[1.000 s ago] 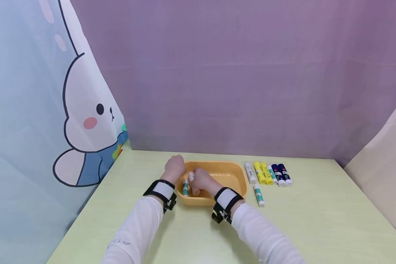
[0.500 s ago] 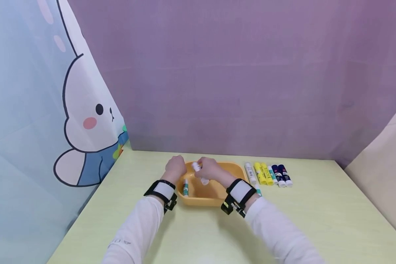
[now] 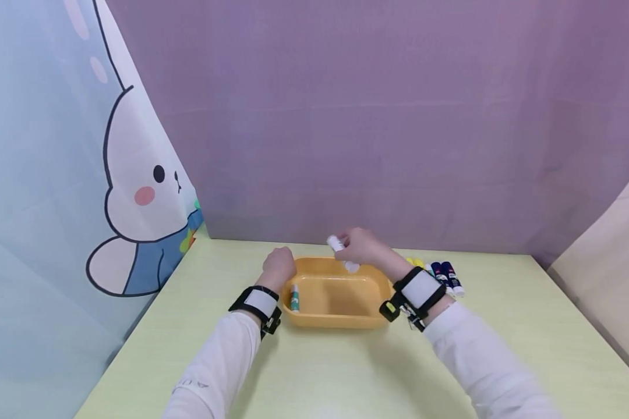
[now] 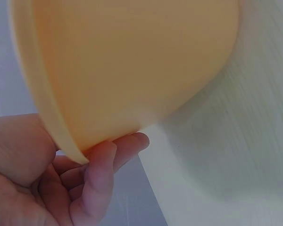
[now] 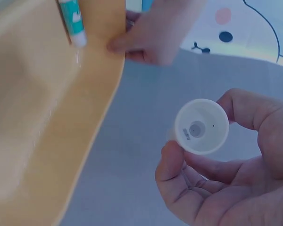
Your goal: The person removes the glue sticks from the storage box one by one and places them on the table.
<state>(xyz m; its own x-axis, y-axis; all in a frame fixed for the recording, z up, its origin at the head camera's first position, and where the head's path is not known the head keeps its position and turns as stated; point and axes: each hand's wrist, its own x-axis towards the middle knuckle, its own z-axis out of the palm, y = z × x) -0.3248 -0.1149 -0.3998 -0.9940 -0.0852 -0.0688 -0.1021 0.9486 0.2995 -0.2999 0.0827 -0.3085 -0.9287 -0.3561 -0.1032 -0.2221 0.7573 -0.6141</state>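
My left hand (image 3: 279, 267) grips the left end of the orange-yellow plastic basin (image 3: 335, 321); in the left wrist view its thumb and fingers pinch the rim. Above the basin's back edge, my right hand (image 3: 366, 247) holds a white glue stick (image 3: 336, 242) at a tilt between thumb and fingers. The right wrist view looks straight at the round hollow end of that glue stick (image 5: 201, 126), so its length is hidden there. A teal-and-white glue stick (image 3: 294, 298) lies inside the basin along its left wall.
To the basin's right, partly hidden by my right forearm, lies a row of glue sticks: yellow ones (image 3: 416, 262), a teal-and-white one (image 3: 429, 269) and navy ones (image 3: 452, 278). A purple cloth (image 3: 377, 145) hangs behind the table (image 3: 325, 372).
My right hand has lifted the white glue stick out of the basin's left part and carried it right and toward the back. My left hand stays at the rim.
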